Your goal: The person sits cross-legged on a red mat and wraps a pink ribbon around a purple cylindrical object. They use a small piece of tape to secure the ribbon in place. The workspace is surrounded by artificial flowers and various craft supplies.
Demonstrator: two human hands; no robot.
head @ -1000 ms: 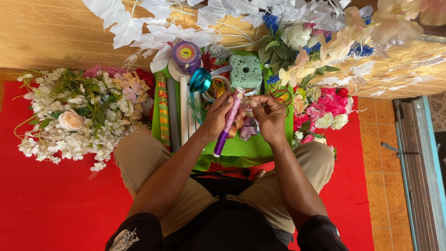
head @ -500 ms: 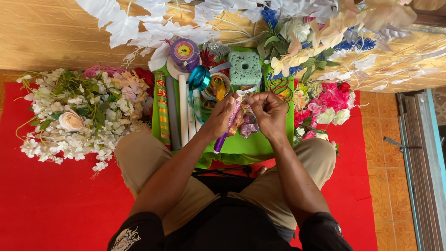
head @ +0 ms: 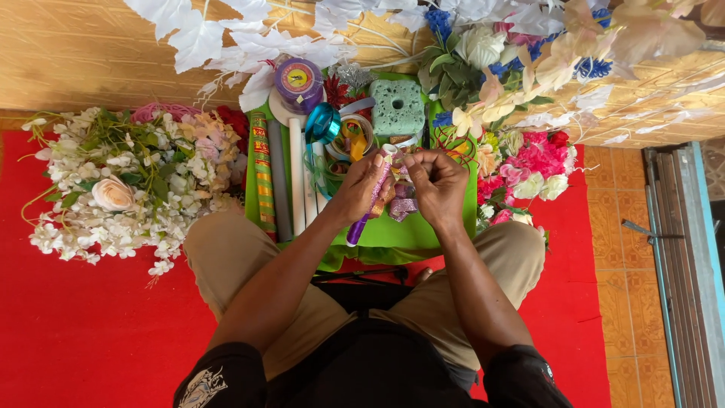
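Observation:
I sit on a red mat with a green tray (head: 393, 234) across my knees. My left hand (head: 361, 189) grips a purple-handled tool (head: 365, 215) that slants down toward my lap. My right hand (head: 436, 181) pinches a shiny pinkish-purple ribbon (head: 402, 202), which loops and hangs between both hands. The fingertips of both hands meet over the ribbon's upper end, just in front of a green foam block (head: 398, 106).
Ribbon spools (head: 298, 77) and a teal roll (head: 323, 122) sit at the tray's back, rolled papers (head: 281, 181) on its left. White artificial flowers (head: 121, 189) lie left on the red mat (head: 91, 332), pink ones (head: 540, 162) right. A wooden wall (head: 91, 53) and metal door track (head: 680, 249) border the area.
Both hands stay together over the tray, working the ribbon; the fingers have shifted slightly. The view has drifted a little.

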